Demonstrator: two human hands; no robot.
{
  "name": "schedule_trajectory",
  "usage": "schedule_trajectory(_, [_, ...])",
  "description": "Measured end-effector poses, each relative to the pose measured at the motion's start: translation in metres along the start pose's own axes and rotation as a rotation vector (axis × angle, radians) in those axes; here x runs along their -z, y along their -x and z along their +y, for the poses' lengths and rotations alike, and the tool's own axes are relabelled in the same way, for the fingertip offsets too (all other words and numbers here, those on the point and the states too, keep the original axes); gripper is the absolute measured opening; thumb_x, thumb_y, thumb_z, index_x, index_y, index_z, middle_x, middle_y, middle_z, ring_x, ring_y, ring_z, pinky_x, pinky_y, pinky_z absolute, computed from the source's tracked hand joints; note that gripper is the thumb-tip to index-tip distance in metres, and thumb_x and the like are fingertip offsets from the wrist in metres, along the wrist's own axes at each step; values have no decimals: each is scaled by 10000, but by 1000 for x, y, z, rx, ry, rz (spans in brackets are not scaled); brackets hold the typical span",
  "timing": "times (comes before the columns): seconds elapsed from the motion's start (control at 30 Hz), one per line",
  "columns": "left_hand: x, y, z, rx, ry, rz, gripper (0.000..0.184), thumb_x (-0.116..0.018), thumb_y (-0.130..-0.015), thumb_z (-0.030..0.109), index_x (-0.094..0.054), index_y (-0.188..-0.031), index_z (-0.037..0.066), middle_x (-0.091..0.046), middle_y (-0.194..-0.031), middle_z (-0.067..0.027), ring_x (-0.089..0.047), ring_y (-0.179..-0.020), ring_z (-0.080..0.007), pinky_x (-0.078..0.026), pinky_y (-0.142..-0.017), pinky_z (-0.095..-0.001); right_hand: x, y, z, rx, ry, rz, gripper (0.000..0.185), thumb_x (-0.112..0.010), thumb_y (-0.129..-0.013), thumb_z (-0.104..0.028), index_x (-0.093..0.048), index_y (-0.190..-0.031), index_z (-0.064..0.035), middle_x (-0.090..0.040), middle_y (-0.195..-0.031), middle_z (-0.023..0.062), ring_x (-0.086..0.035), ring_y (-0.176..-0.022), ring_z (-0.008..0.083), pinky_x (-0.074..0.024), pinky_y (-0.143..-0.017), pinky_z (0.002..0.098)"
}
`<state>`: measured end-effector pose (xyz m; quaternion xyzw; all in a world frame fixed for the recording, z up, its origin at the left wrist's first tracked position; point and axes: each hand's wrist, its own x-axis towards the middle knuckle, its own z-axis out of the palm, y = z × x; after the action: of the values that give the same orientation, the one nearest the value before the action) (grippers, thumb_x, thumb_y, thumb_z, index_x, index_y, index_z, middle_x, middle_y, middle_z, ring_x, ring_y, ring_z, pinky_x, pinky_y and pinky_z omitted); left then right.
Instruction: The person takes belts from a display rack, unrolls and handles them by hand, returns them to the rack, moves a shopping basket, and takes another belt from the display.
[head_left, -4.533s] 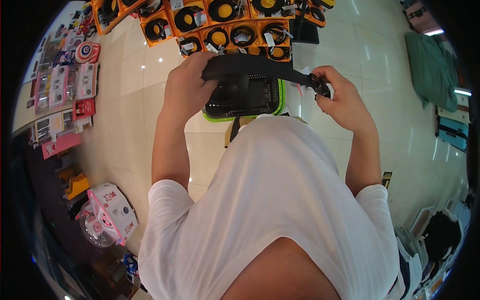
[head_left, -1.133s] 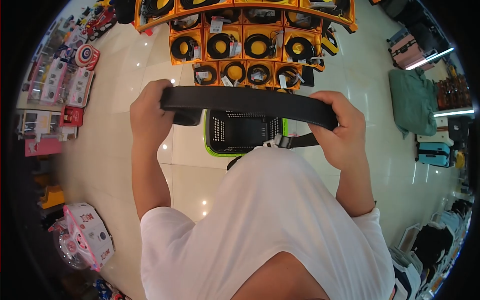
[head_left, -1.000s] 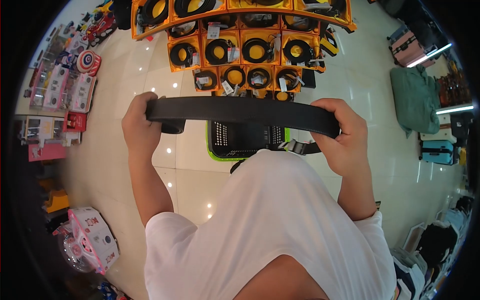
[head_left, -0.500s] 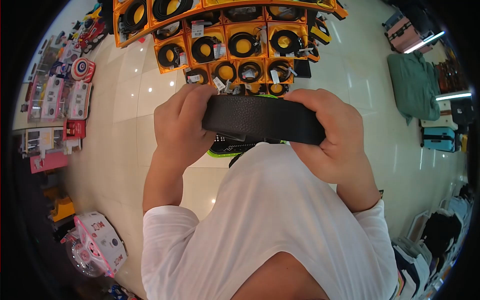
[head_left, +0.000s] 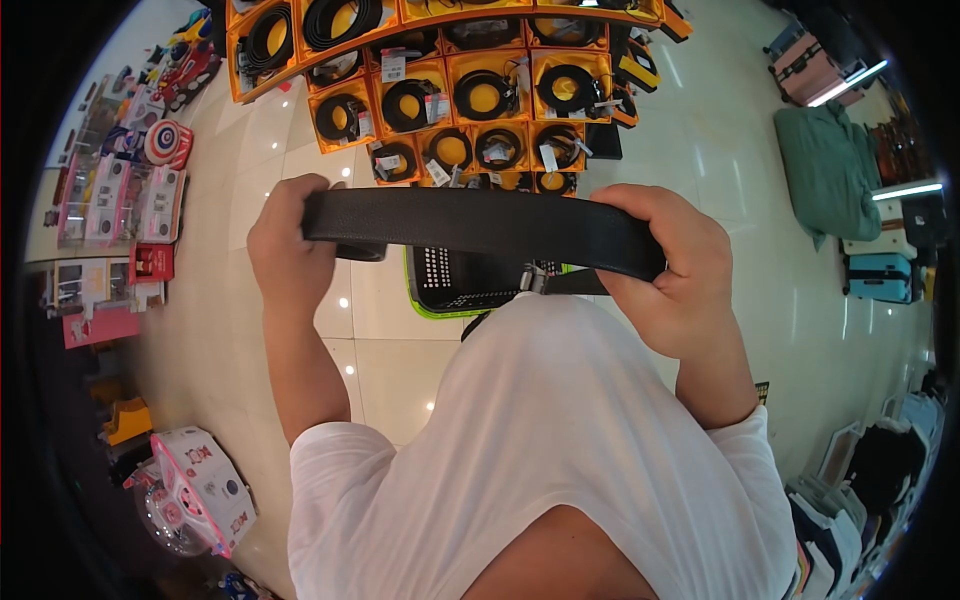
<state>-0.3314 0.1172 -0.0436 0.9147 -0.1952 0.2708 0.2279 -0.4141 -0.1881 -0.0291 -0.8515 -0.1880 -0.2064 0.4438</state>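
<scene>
A black leather belt (head_left: pixel 480 222) is stretched across in front of my chest, with a metal buckle (head_left: pixel 534 278) hanging below its middle. My left hand (head_left: pixel 290 230) is closed around the belt's left end, where part of the strap folds back beneath. At the other side my right hand (head_left: pixel 675 255) grips the strap between thumb and fingers. Under the belt stands a black basket with a green rim (head_left: pixel 412 300), partly hidden by the belt and my shirt.
Ahead is an orange display rack (head_left: pixel 420 65) with coiled belts in compartments. Boxed toys (head_left: pixel 155 200) line the left side, and a pink-and-white toy box (head_left: pixel 205 490) sits lower left. Suitcases (head_left: pixel 880 277) and a green covered item (head_left: pixel 828 165) stand at right, clothes (head_left: pixel 880 465) lower right.
My left hand has moved left, so a longer stretch of belt spans between my hands. The buckle and more of the basket now show below it. My right hand has barely moved.
</scene>
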Motion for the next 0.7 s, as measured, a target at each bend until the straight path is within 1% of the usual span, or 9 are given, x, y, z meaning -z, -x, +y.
schedule_trajectory(0.03, [4,0,-2,20,18,8,250,-739,-718,1,-583,-903,65,-634,-816,-92,-633,-720,-270,-488,-640,-313,1,0,1,-3,-5,-5,433,-701,-595,-25,-613,-1019,-36,-649,-893,118,-638,-749,287,-501,-629,342])
schedule_trajectory(0.13, [7,3,-4,82,-17,5,265,-724,-704,-21,-578,-908,63,-626,-814,-91,-628,-723,-277,-486,-648,-317,2,0,3,-37,-26,-22,434,-696,-599,-25,-613,-1025,-34,-649,-901,126,-640,-757,295,-503,-634,341])
schedule_trajectory(0.27, [12,3,2,65,-15,-28,278,-698,-692,-48,-570,-914,60,-619,-820,-97,-623,-726,-287,-484,-643,-323,3,0,4,-63,-58,13,438,-694,-603,-29,-611,-1033,-31,-647,-920,136,-644,-767,310,-508,-639,351])
schedule_trajectory(0.4, [11,-6,21,-39,78,0,345,-655,-624,-107,-562,-917,51,-613,-828,-113,-614,-725,-312,-483,-632,-332,13,-4,-1,21,25,18,459,-703,-605,-38,-599,-1053,-33,-645,-923,138,-644,-763,314,-512,-640,357])
schedule_trajectory(0.47, [8,-12,38,-111,96,-48,381,-651,-585,-114,-564,-920,43,-613,-829,-118,-611,-716,-324,-486,-618,-343,14,-7,-7,65,37,7,492,-718,-605,-57,-583,-1078,-38,-639,-898,132,-635,-739,312,-507,-622,365])
schedule_trajectory(0.5, [5,-15,43,-198,103,-57,408,-666,-553,-101,-566,-924,36,-614,-825,-121,-610,-700,-328,-488,-597,-354,14,-11,-9,136,96,0,503,-725,-606,-72,-573,-1084,-36,-624,-840,119,-618,-693,306,-485,-580,376])
schedule_trajectory(0.53, [2,-19,50,-202,111,-35,408,-666,-553,-101,-566,-924,36,-614,-825,-121,-610,-700,-328,-488,-597,-354,14,-14,-12,152,113,1,503,-725,-606,-72,-573,-1084,-36,-624,-840,119,-618,-693,306,-485,-580,376])
schedule_trajectory(0.6, [-4,-27,66,-334,197,-80,443,-683,-519,-87,-568,-930,31,-615,-819,-119,-612,-688,-320,-488,-580,-358,11,-19,-19,158,82,-21,499,-724,-605,-75,-572,-1078,-29,-599,-769,104,-595,-635,291,-453,-535,375])
schedule_trajectory(0.7, [-5,-37,76,-378,242,-85,469,-696,-502,-80,-568,-939,31,-608,-819,-112,-611,-682,-311,-480,-554,-356,13,-24,-25,181,86,22,483,-717,-607,-68,-576,-1066,-22,-582,-725,97,-583,-600,278,-434,-512,366])
